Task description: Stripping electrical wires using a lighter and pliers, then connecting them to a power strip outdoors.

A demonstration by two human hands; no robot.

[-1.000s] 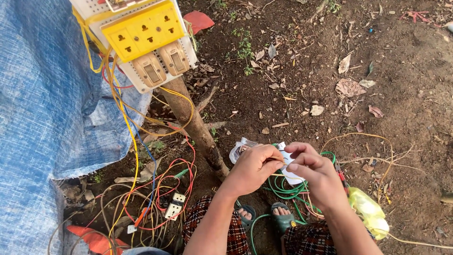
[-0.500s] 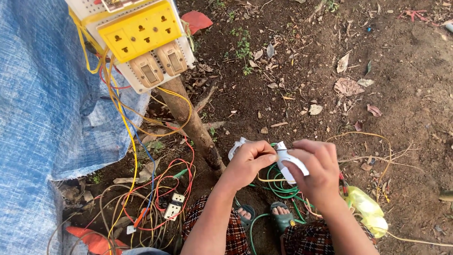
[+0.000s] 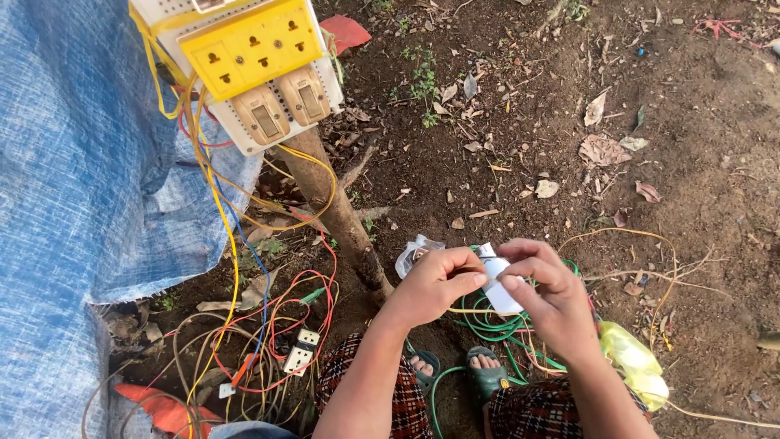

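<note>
Both forearms rise from the bottom edge of the frame and converge just below its centre. The left hand (image 3: 435, 280) is curled, thumb and forefinger pinched together at its right side. The right hand (image 3: 552, 297) faces it, fingers bent inward, fingertips (image 3: 512, 280) meeting the left's. The two hands touch, wrists angled toward each other.

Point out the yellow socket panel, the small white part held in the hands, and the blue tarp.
Yellow socket panel (image 3: 250, 47): head view, middle of its face.
Small white part (image 3: 499, 286): head view, exposed lower body.
Blue tarp (image 3: 73, 187): head view, central fold.
</note>
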